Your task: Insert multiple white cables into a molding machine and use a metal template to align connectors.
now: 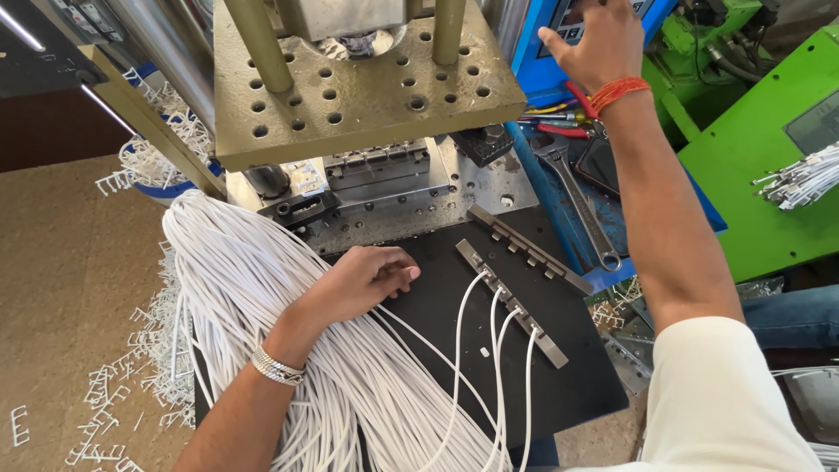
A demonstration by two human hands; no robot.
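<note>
At centre, the left hand (pixel 363 281) rests loosely curled on a bundle of white cables (pixel 262 288), gripping none. The right hand (pixel 594 39), fingers spread, touches the blue control panel (pixel 537 52) at upper right. The cables look light, limp and slippery, best pinched near their ends by the metal jig (pixel 511 301)

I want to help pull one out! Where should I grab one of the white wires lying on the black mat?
Probably pinch a white wire along its bare middle, coming from above: its far end sits in the metal bar, while the stretch on the black mat lies loose, apart from its neighbours.

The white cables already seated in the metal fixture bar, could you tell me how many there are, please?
4, side by side along the lower metal bar, right of the left hand: first cable, second, third, fourth.
</note>
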